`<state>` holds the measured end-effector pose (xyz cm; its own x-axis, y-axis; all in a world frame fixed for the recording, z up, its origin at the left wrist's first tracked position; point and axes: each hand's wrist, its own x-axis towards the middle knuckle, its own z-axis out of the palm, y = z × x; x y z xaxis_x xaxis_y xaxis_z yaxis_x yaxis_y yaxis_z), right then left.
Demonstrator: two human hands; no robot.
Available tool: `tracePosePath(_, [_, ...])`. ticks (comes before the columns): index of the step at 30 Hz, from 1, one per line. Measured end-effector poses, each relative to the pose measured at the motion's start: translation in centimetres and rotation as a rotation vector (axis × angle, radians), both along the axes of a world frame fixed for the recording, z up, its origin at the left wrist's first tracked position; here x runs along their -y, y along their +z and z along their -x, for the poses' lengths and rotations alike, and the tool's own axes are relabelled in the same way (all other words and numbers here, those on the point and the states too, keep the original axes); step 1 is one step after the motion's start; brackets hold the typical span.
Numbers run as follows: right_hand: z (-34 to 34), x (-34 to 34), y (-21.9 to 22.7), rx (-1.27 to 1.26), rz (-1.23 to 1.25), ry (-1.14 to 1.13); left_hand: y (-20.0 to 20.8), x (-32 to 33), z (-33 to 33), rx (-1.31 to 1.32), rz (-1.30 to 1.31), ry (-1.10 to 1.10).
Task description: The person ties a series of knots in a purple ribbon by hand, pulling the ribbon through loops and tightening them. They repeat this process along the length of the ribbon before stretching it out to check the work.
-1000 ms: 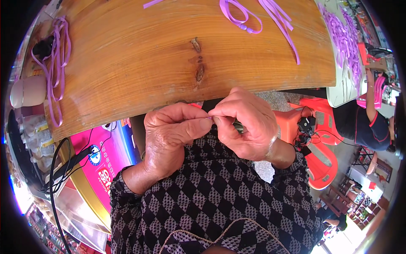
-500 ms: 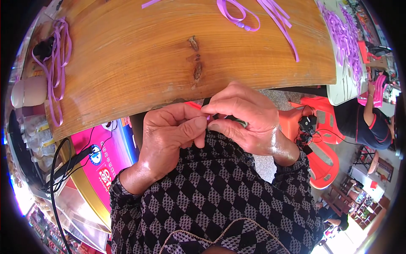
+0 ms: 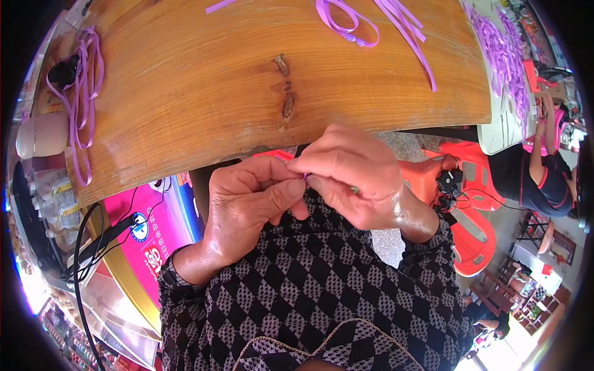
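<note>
Just past the table's near edge, in front of my patterned top, both hands meet with their fingertips close together. My left hand (image 3: 247,195) is closed, thumb and forefinger pinching a tiny purple piece (image 3: 305,176) that barely shows. From the other side, my right hand (image 3: 356,176) is closed on that same spot, its fingers slightly blurred. The fingers cover most of the piece, so its kind is hidden. Ahead on the wooden table (image 3: 204,80) lie a looped purple strap with a small clip (image 3: 356,40) and loose flat purple straps (image 3: 421,62).
More purple straps (image 3: 91,117) hang over the table's left side, by a beige rounded object (image 3: 43,135). A heap of purple straps (image 3: 504,68) covers a white table at right. Red plastic stools (image 3: 473,247), black cables and another person (image 3: 526,182) are at right; a pink printed panel (image 3: 127,241) stands left.
My right hand has shifted slightly left and turned, its fingers folding closer over the left fingertips. The other person at right has moved their arms.
</note>
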<state>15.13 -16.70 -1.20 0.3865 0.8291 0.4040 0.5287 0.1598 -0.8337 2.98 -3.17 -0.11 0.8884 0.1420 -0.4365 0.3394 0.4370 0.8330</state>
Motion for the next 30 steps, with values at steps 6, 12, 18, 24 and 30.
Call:
tracePosePath(6, [0.0,-0.5,0.8,0.409,-0.034,-0.019,1.2,-0.3,-0.3,-0.056,-0.093,0.0])
tracePosePath(12, [0.2,-0.5,-0.2,0.701,-0.144,-0.049,1.2,-0.7,-0.2,-0.09,-0.055,-0.043])
tracePosePath(18, [0.5,-0.7,0.3,0.749,-0.138,-0.108,0.8,-0.3,0.6,0.002,-0.005,-0.062])
tracePosePath(24, [0.5,-0.3,0.7,0.749,-0.199,-0.061,1.4,0.1,1.4,0.007,-0.091,-0.086])
tracePosePath(30, [-0.6,-0.1,1.1,0.589,-0.152,-0.038,2.2,0.1,0.8,0.009,0.123,-0.019])
